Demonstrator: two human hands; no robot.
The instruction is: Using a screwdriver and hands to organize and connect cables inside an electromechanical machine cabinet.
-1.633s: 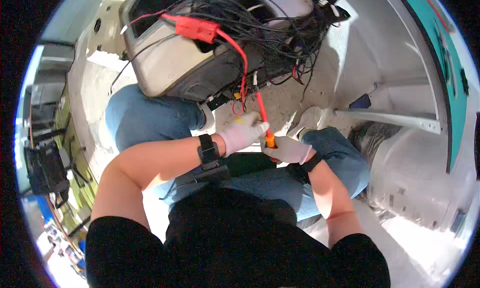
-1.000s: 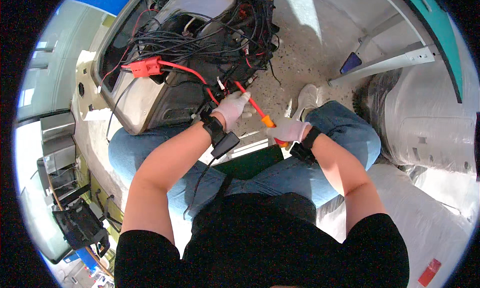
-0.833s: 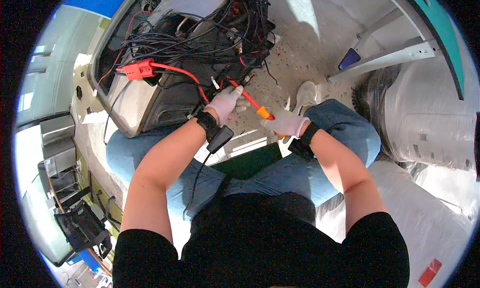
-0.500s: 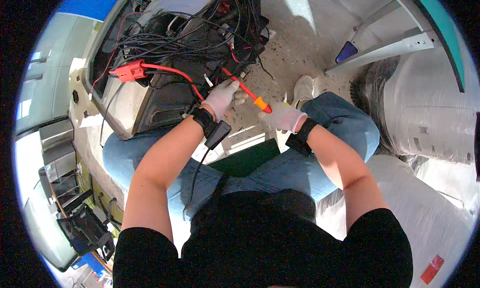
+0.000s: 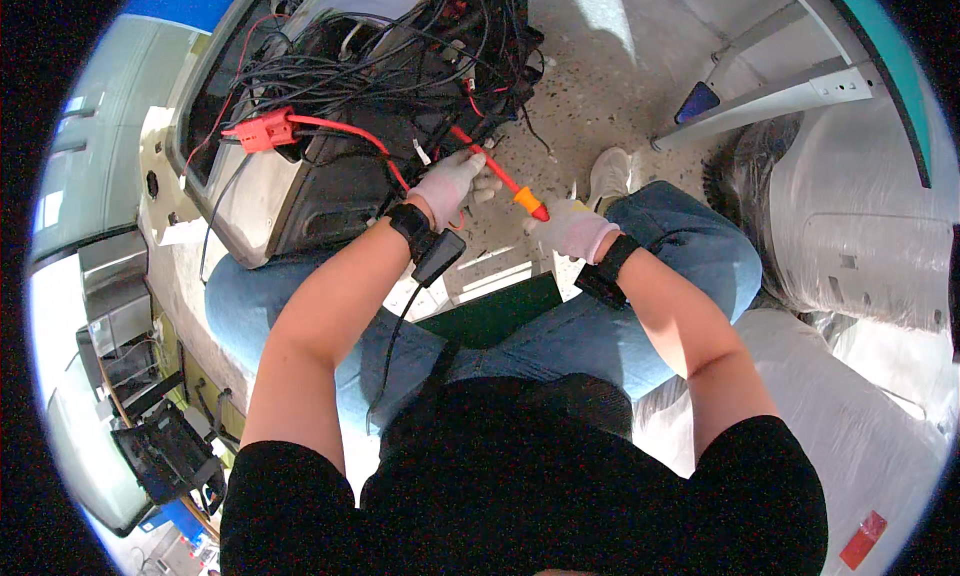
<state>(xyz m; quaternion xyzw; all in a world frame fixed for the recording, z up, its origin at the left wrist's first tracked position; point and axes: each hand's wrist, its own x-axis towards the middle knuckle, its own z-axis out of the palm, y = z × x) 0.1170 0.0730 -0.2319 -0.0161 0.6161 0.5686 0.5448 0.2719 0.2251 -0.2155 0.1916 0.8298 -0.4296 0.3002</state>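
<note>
A screwdriver (image 5: 505,181) with a long red shaft and an orange-and-red handle slants from the bundle of cables down to my right. My right hand (image 5: 575,231), in a pale glove, is closed around its handle end, which the palm partly hides. My left hand (image 5: 450,184), also gloved, has its fingers curled at the shaft, apparently pinching it. The shaft's tip lies among dark parts at the edge of a large black-and-beige housing (image 5: 300,216), and what it touches cannot be made out. A red cable (image 5: 365,136) runs from a red plug connector (image 5: 265,131) toward my left hand.
Tangled black cables (image 5: 350,76) cover the housing top. My legs in jeans (image 5: 690,236) spread either side, with a dark green panel (image 5: 490,314) between them. To the right stand a white metal leg (image 5: 770,106) and film-wrapped items (image 5: 850,216). Speckled floor (image 5: 580,106) shows ahead.
Both hands and the screwdriver have shifted slightly to the right in view. The red connector sits a little higher and farther right. The hold on the screwdriver looks the same.
</note>
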